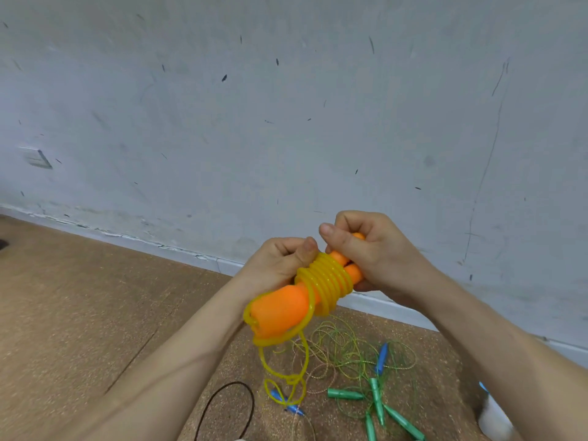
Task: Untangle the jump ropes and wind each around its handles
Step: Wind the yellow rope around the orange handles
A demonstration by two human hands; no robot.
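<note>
While left hand (280,265) and right hand (377,249) both clench the orange handles (281,308), wrapped in yellow rope (329,281), their long axis runs near-left to far-right.

No text, label, brand, number or sign can be read anywhere in view: none on the orange handles (280,305), none on the yellow rope (327,278) wound round them, and none on the wall or the things on the floor
</note>
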